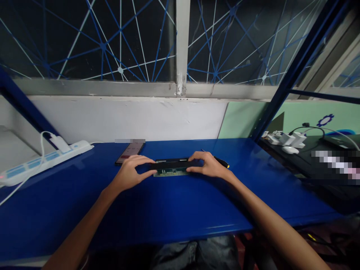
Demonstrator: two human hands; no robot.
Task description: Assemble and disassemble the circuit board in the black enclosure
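Note:
In the head view a long flat black bar [171, 165] lies crosswise between my two hands, its exact kind unclear. Under its near edge shows a green circuit board [174, 172] with small parts on it. My left hand [133, 169] pinches the bar's left end, thumb near the board and fingers on top. At the right end my right hand [206, 165] grips in the same way. Just behind my right hand lies a screwdriver [224, 162] with a black and yellow handle, partly hidden. Beyond my left hand rests a phone [131, 152] with its screen lit.
The blue table [174, 210] runs up to a white wall. A white power strip [47, 161] with a plug and cable lies on the left. Blue metal posts rise at both sides. White chargers [292, 139] and cables sit on a dark surface at right.

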